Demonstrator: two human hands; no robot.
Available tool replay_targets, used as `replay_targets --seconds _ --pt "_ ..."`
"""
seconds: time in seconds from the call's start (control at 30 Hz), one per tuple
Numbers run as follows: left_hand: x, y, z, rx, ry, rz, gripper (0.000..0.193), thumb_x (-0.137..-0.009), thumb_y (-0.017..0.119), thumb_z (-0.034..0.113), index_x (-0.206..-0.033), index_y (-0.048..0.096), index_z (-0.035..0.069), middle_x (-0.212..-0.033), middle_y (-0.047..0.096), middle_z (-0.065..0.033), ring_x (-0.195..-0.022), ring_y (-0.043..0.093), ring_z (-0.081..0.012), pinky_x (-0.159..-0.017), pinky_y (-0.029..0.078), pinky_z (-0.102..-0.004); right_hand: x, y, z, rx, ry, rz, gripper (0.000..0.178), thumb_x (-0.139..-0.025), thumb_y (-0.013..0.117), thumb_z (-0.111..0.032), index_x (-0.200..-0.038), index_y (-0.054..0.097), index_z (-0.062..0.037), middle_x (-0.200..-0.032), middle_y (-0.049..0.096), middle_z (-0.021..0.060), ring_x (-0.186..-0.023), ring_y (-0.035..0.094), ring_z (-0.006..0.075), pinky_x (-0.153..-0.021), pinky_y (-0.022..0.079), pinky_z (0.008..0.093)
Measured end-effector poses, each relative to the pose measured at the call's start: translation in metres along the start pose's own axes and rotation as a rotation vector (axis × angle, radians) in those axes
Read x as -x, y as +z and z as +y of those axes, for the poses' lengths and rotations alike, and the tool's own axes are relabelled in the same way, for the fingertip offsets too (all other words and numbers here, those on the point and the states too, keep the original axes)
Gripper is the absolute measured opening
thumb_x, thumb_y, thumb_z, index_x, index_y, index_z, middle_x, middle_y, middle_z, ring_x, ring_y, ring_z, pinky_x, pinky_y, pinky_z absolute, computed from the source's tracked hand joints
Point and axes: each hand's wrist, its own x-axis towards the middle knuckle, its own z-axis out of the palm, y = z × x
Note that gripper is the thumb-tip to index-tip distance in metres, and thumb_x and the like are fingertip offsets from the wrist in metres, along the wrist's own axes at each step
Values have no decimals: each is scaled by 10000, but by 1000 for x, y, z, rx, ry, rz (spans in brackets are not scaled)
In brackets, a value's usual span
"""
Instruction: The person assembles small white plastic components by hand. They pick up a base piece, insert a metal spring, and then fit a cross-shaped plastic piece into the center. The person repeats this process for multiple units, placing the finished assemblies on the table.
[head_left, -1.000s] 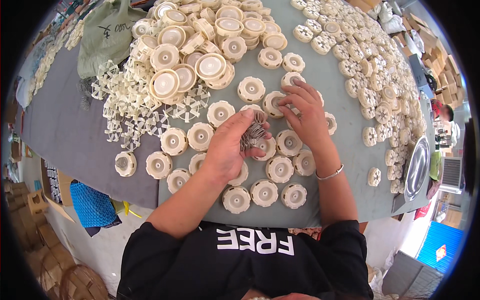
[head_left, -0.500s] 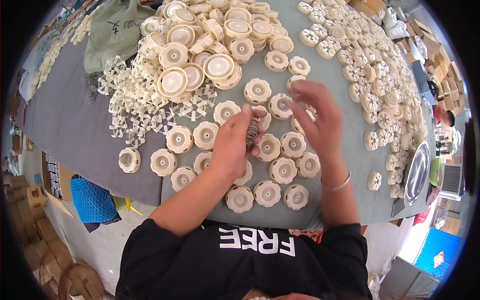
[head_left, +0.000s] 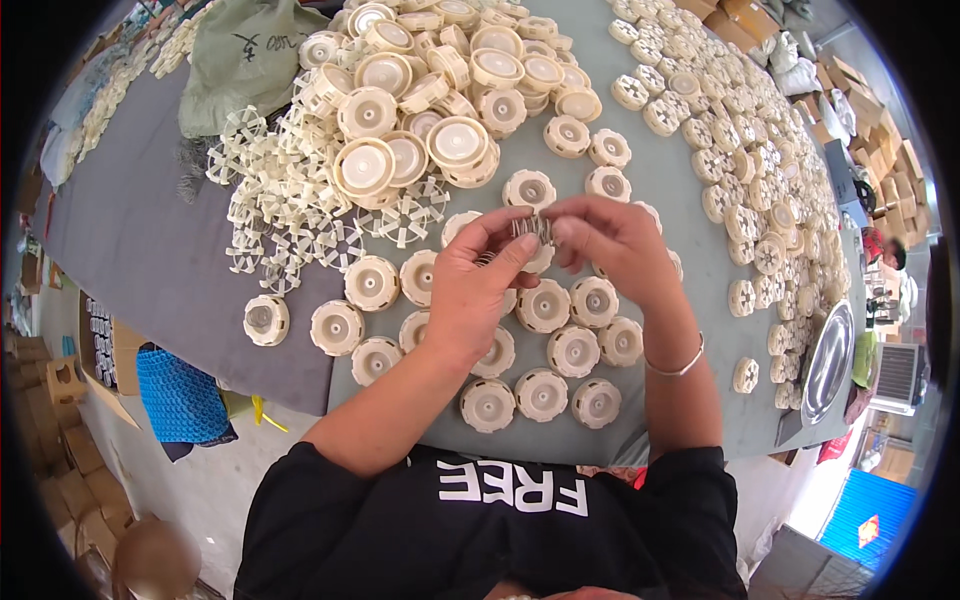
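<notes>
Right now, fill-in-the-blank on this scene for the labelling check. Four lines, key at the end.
1. The left hand holds metal coil ____.
2. The silvery bracelet is on the person's ____ arm.
3. In the picture, the green bag lies to the ____ of the heaped cream round parts.
4. The person's shirt is ____ with white lettering.

Missing words: springs; right; left; black.

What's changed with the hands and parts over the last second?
The right hand, first down at one cup and then lifted, has moved left to the left hand; its fingers are now at the springs. Whether it grips one is unclear. The left hand still holds the springs. The other cream cups and white spoked pieces look unmoved.
</notes>
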Motion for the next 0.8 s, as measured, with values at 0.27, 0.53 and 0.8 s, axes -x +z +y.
replay_targets --seconds 0.27,0.53,0.8 --pt "-5 -7 2 235 -198 177 315 -1071 655 323 -1196 692 36 -1024 722 -38 -907 691 -134 -656 590 -279 18 17 20 516 -925 268 306 -866 819 44 -1162 756 -1 -1068 775 47 -1002 733 143 -841 634 309" --pt "5 9 12 -149 11 -195 371 -1073 622 340 -1302 670 51 -1086 727 -64 -914 688 -139 -607 576 -249 22 2 32 -203 -479 90 247 -874 809 71 -1111 769 13 -1106 748 88 -976 728 138 -860 638 299" --pt "-8 -6 16 195 -48 145 343 -1081 638 362 -1208 690 48 -1013 704 -31 -813 632 -79 -533 479 -223 20 22 12 478 -982 316 205 -827 783 45 -1012 770 -43 -992 704 101 -915 722 283 -781 604 359"
